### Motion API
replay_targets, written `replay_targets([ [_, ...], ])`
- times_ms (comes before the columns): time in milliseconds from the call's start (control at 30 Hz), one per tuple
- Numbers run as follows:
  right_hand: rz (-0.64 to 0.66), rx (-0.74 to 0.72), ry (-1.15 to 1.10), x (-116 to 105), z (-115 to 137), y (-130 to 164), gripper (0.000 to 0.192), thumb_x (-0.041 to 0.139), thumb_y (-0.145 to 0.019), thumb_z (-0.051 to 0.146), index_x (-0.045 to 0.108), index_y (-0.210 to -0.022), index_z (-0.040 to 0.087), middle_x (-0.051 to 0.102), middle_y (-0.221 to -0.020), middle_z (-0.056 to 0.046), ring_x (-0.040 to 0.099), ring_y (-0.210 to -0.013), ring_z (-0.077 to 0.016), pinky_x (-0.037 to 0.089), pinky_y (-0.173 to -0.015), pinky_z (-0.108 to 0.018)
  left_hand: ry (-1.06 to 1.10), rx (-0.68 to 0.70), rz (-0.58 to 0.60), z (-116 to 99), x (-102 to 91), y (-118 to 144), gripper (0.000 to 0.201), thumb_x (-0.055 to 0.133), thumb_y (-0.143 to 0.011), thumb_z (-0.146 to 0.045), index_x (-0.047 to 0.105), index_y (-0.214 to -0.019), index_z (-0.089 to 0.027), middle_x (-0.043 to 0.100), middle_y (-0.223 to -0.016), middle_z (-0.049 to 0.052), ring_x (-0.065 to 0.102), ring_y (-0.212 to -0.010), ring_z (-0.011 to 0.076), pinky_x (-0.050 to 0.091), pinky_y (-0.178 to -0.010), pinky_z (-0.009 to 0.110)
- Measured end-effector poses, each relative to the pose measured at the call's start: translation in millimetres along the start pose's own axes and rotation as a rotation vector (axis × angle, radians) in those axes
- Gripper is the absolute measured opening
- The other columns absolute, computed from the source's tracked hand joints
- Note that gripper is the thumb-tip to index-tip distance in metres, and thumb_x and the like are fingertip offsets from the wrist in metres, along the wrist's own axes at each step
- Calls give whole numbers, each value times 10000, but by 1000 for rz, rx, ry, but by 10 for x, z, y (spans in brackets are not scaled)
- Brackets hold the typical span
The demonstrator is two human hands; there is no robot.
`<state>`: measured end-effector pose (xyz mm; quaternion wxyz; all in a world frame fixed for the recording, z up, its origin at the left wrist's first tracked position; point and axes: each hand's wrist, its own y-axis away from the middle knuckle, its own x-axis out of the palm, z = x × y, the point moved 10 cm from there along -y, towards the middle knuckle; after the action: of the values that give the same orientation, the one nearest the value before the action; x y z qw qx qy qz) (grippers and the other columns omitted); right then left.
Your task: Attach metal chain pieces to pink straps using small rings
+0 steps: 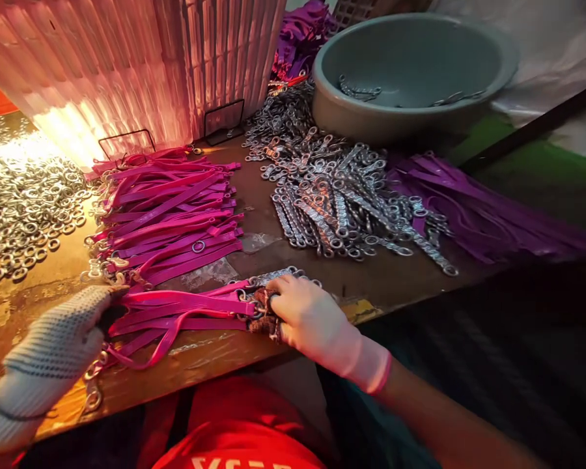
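My left hand (56,345), in a grey knitted glove with dark ridges, is closed at the left end of a bright pink strap (190,301). This strap lies on top of a small bundle of pink straps (141,322) near the table's front edge. At their right ends are metal rings (247,303) and short chains (278,276). My right hand (312,322), in a pale glove with a pink cuff and dark worn fingertips, has its fingers closed at these ring and chain ends. Its fingertips partly hide what they grip.
Behind lies a row of pink straps (176,215). Loose metal rings (29,208) are heaped at left, short twisted chains (336,202) at right. Further back stand a grey-green basin (361,117) and ribbed translucent containers (112,71). Purple straps (493,208) lie at far right.
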<state>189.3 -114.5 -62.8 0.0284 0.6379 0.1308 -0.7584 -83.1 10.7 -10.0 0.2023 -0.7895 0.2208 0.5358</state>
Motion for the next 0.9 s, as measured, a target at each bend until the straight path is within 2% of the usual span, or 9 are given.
replay_targets([
  [100,-17,130,75,-103,-455,-226,120,680,-824,265,713,-810,150,688,-1029,-128,577,-907,-245,421,-762,-350,157,65,10,-211,196,31,365,495,-879,-222,673,-1197,-243,734,-1132,43,697,-1011,233,544,-912,347],
  [200,-85,431,227,-266,-1180,-485,112,607,-826,145,714,-845,118,672,-1007,-179,581,-949,-289,413,-769,-383,294,44,70,-479,469,-191,272,508,-953,-320,697,-1119,-220,748,-1014,41,704,-896,191,550,-818,289],
  [267,-48,542,271,-237,-1520,-646,115,601,-789,63,708,-814,94,665,-975,-213,590,-990,-334,410,-761,-403,224,70,59,-644,583,-455,260,520,-950,-328,703,-1070,-186,738,-1014,70,692,-926,204,536,-837,300],
  [333,19,581,312,-139,-1701,-764,142,576,-780,12,706,-792,68,666,-977,-245,612,-983,-351,401,-730,-405,29,65,78,-728,720,-732,239,518,-940,-289,691,-1053,-169,715,-1031,98,676,-962,220,523,-852,314],
  [467,90,598,353,14,-1820,-799,326,395,-873,46,716,-889,-12,664,-1016,-270,648,-958,-318,350,-662,-402,-313,15,249,-794,1079,-1085,237,482,-911,-208,643,-1075,-151,666,-1048,115,681,-884,221,511,-726,293],
  [567,120,601,334,48,-1865,-774,432,302,-893,93,713,-943,-30,662,-1038,-265,642,-987,-312,334,-638,-414,-384,-39,326,-805,1231,-1183,283,442,-921,-207,601,-1147,-151,659,-1081,122,694,-872,231,501,-678,286],
  [733,255,643,425,21,-1859,-802,328,446,-845,42,735,-1001,51,664,-1023,-266,639,-910,-309,361,-611,-344,-351,-65,402,-777,1298,-1247,255,436,-922,-223,617,-1096,-183,704,-987,105,694,-943,256,518,-748,308],
  [833,322,638,440,17,-1747,-830,360,416,-850,11,731,-1020,49,648,-1040,-289,631,-909,-337,365,-605,-342,-356,-69,413,-751,1275,-1264,253,434,-925,-258,625,-1073,-186,713,-985,112,696,-948,267,524,-753,318],
  [900,316,637,424,12,-1699,-826,378,387,-859,1,725,-1023,40,651,-1019,-289,630,-900,-336,367,-622,-349,-356,-75,412,-728,1270,-1272,248,445,-918,-282,632,-1052,-190,718,-985,111,698,-940,268,526,-750,317],
])
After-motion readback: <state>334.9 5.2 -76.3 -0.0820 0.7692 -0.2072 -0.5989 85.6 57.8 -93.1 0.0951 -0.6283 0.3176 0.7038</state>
